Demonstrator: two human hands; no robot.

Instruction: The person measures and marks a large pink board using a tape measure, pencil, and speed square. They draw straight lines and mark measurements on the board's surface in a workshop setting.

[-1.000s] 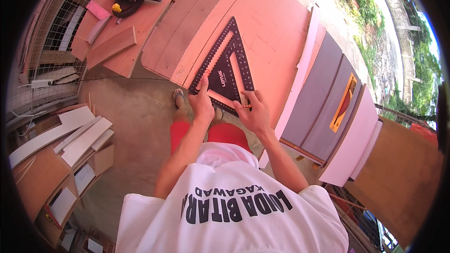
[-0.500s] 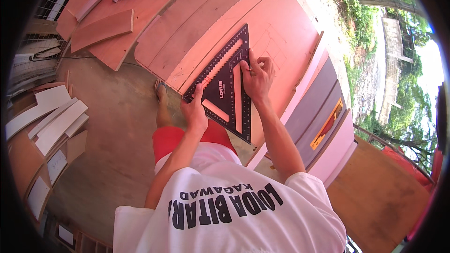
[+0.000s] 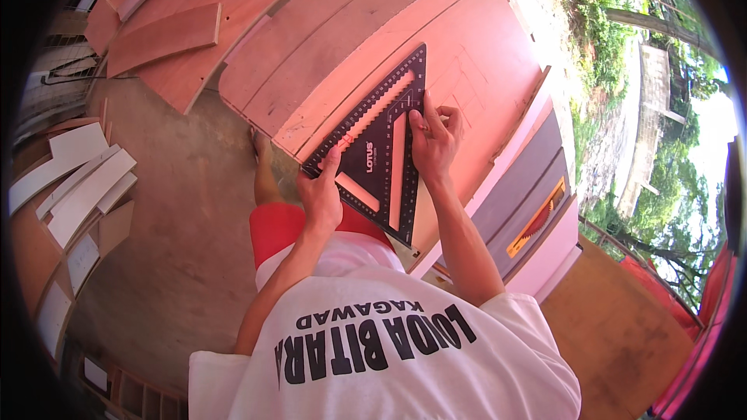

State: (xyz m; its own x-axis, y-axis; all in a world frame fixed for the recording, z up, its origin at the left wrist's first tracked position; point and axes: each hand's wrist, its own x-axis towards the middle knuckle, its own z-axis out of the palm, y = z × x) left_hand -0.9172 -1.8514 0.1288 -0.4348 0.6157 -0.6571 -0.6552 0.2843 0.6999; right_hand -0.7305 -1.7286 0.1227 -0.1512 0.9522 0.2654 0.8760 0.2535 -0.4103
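Observation:
A black triangular speed square (image 3: pixel 375 134) with long slots and white scale marks lies flat over the pinkish wooden tabletop (image 3: pixel 311 78), close to my body. My left hand (image 3: pixel 320 196) grips its near left corner, with the thumb on top. At its right edge, my right hand (image 3: pixel 436 142) pinches the square between the thumb and bent fingers. Thin pencil lines show on the wood beyond that hand. What lies beneath the square is hidden.
To the right, a grey table saw (image 3: pixel 545 163) has a red blade (image 3: pixel 537 222) standing in its orange insert. Offcut boards (image 3: pixel 93 187) are stacked at left. A loose plank (image 3: pixel 167 39) rests on another sheet at the upper left. Brown plywood (image 3: pixel 615 327) lies lower right.
My view has shifted slightly. Both hands keep their hold on the square, which has turned a little and sits slightly further right in view.

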